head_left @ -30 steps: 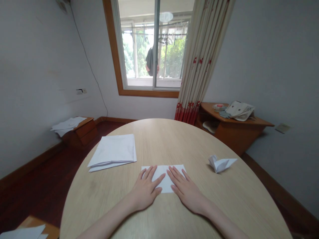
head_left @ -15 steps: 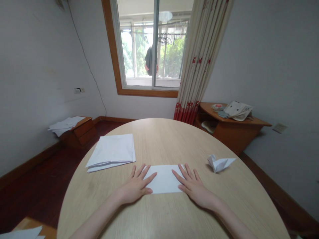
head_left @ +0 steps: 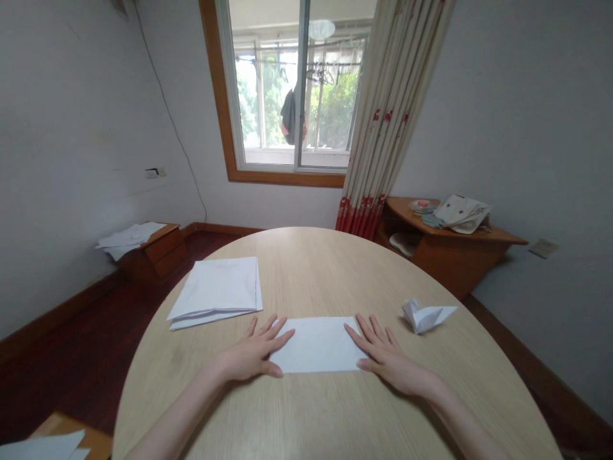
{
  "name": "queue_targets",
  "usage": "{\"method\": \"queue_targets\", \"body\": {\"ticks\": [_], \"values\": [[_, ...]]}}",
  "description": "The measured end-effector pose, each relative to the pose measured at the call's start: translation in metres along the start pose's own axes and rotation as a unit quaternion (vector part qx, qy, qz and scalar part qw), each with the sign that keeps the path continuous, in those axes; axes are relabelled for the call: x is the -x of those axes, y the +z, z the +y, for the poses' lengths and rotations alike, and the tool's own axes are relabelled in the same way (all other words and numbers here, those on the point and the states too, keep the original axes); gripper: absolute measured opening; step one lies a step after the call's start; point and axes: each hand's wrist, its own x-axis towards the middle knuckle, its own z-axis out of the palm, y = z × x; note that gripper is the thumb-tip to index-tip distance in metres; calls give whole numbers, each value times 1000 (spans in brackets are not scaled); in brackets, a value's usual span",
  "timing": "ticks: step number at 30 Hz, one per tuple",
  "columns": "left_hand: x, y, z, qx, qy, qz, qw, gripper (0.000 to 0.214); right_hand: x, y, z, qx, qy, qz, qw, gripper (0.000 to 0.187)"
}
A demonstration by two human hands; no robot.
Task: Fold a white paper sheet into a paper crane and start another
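Observation:
A white rectangular sheet of paper [head_left: 316,345] lies flat on the round wooden table [head_left: 306,415] in front of me. My left hand [head_left: 253,351] rests on the sheet's left end, its fingers spread and its thumb at the near left corner. Over the right end lies my right hand [head_left: 385,358], also flat with the fingers apart. Neither hand grips anything. To the right of my right hand stands a folded white paper figure [head_left: 426,316], bird-like in shape. Beyond my left hand is a stack of white paper [head_left: 220,284].
Behind the table are a window [head_left: 292,96] and a curtain [head_left: 378,128]. A small drawer cabinet [head_left: 165,252] with papers on top stands at the left. On the right, a corner desk [head_left: 445,255] holds a pale bag [head_left: 462,213].
My hands have slid apart, the left one leftward and the right one rightward, uncovering more of the paper between them. The view has shifted slightly.

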Motion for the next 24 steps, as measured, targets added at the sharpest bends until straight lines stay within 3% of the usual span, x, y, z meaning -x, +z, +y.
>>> {"method": "queue_targets", "body": {"ticks": [8,17,21,24], "values": [[-2,-3,-1,12,-12,-26,1000,80,2,-10,-5,8,34,-48,998,68],[-1,-2,-3,43,-8,-8,999,79,4,-9,-3,-23,21,-49,998,70],[2,-2,-1,50,-7,23,998,86,4,-6,-2,-48,20,-39,998,71],[2,1,4,30,-3,79,996,81,2,-2,-4,-48,35,-23,998,73]]}}
